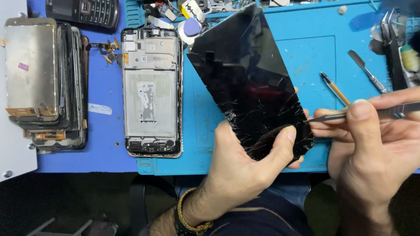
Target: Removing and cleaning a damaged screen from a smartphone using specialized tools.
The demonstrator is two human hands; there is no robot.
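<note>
- Nearest to my view, the left hand (245,168) grips the lower end of a cracked black phone screen (249,83), thumb curled over its front face and fingers wrapped behind, so the hand is closed on it.
- I see the screen held tilted above the blue work mat (306,52), its top end pointing away from me and its cracks thickest near the thumb.
- On my right, the right hand (372,140) pinches a pair of metal tweezers (363,113) between thumb and fingers, closed around them; the tip meets the right edge of the screen.
- Just left of the screen, an opened phone frame (152,91) lies flat across the mat's edge, its inner plate facing up.
- Farther left I see a stack of old screen panels (43,83) on the blue table, with a dark keypad phone (85,12) behind it.
- Beyond the right hand, a pen (334,88) and a metal spatula tool (367,72) lie on the mat, well apart from the screen.
</note>
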